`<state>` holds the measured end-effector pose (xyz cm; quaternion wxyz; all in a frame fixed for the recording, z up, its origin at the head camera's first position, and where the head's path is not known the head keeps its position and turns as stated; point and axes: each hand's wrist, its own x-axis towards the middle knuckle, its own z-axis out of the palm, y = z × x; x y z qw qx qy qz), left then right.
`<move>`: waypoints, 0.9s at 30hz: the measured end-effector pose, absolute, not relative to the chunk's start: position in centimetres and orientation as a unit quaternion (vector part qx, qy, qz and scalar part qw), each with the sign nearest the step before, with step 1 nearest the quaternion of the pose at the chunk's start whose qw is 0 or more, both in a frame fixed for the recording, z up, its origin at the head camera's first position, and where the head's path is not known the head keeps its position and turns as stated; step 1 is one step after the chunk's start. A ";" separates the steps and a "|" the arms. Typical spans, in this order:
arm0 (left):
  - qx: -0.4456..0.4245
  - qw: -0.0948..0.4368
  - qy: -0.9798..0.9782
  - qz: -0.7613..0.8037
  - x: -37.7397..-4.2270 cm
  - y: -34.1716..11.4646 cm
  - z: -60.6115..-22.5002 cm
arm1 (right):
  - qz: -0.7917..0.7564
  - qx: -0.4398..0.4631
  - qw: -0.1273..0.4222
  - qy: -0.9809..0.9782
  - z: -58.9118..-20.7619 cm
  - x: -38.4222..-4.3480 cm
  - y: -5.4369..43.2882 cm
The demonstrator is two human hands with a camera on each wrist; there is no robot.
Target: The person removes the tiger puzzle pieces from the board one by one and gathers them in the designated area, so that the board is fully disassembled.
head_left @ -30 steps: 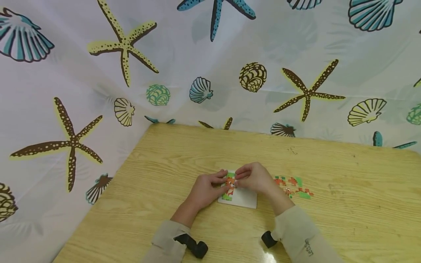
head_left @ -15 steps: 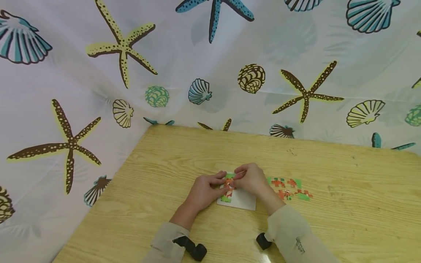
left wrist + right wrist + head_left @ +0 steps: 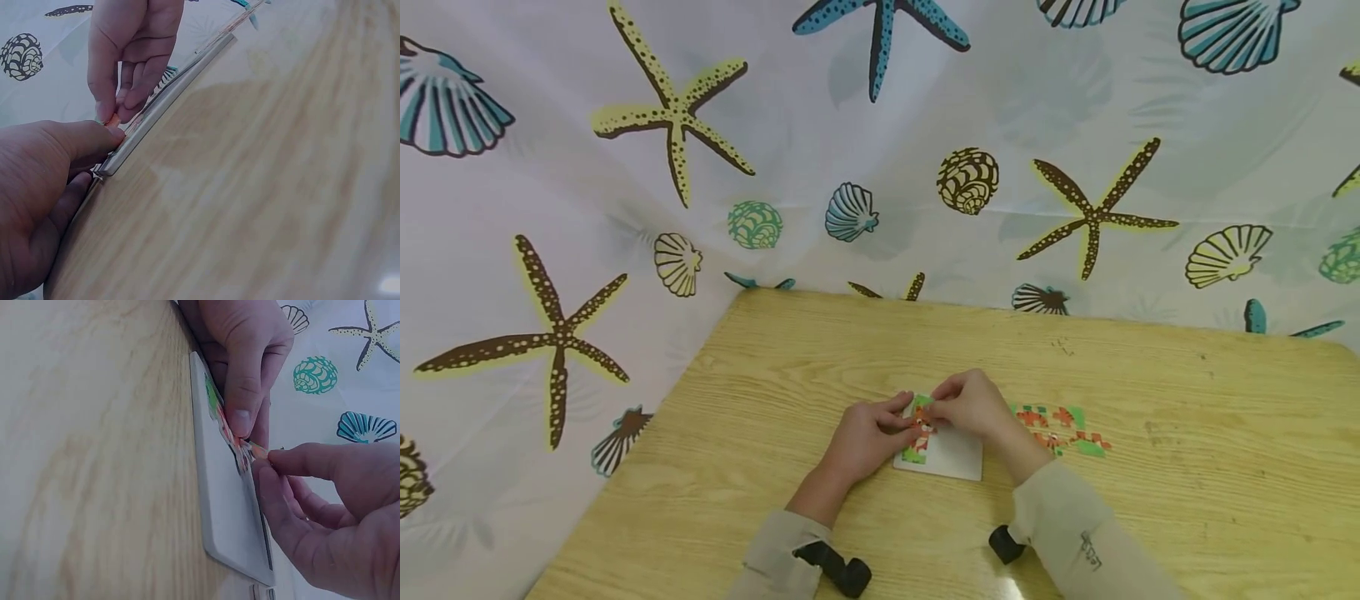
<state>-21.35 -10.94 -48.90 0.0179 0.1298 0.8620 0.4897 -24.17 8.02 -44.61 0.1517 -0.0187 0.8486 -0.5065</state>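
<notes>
Two bare hands are working close together over a small white board (image 3: 958, 458). The left hand (image 3: 863, 435) is lying across the board's left side with its fingers stretched rather than clenched, and its thumb is pressing on a strip of joined puzzle pieces (image 3: 916, 455). The right hand (image 3: 973, 407) is grasping a small orange puzzle piece (image 3: 259, 452), pinching it between thumb and forefinger just beside the left thumb, at the strip's edge. Whether that piece is already locking into the strip, the fingers are hiding.

Under both hands, the strip is running along the board's left part, showing green at its ends and an orange and white animal picture between them. Below the right hand, the board's plain white part is showing. Just beyond the right wrist, several loose puzzle pieces (image 3: 1066, 417) in orange and green are lying in a loose group on the wooden table (image 3: 1165, 500).

Behind the hands, toward the person, pale sleeves (image 3: 1078, 533) are covering the forearms, and a black knob (image 3: 1006, 544) is sticking out near each wrist. Ahead of the hands and off to their left, a white cloth (image 3: 910, 150) is hanging, printed with starfish and seashells.
</notes>
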 end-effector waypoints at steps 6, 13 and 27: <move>0.132 0.009 0.862 0.489 -21.4 -11.1 -49.0 | -0.521 -0.039 0.167 0.836 -44.4 -24.2 8.4; 0.122 0.017 0.858 0.498 -21.3 -11.0 -48.9 | -0.544 -0.015 0.178 0.820 -44.0 -24.1 8.8; 0.118 0.024 0.860 0.495 -21.2 -11.0 -48.8 | -0.570 -0.008 0.186 0.800 -44.5 -24.2 10.1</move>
